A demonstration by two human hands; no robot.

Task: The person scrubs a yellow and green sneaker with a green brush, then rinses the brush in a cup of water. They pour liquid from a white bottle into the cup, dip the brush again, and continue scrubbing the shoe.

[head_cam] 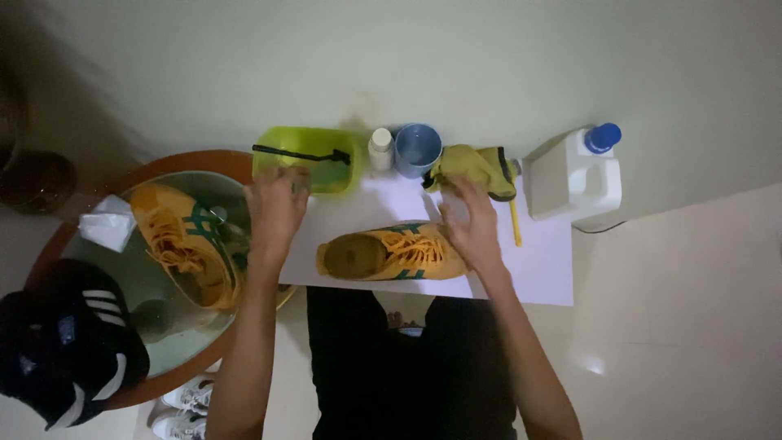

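A yellow-orange sneaker (389,254) with green stripes lies on its side on a white sheet (538,261). My right hand (472,228) rests on its toe end, fingers spread over the laces. My left hand (277,204) hovers at the near edge of a lime-green basin (326,151) that has a black brush (301,153) lying across it; I cannot see whether it holds anything. The matching sneaker (183,244) sits in a round glass-topped table (163,326) at the left.
Behind the sheet stand a small white bottle (380,149), a blue cup (418,149), a yellow-green cloth (476,167) and a white jug with a blue cap (574,179). A yellow stick (516,224) lies by the cloth. A black striped shoe (69,342) and crumpled tissue (106,224) are at left.
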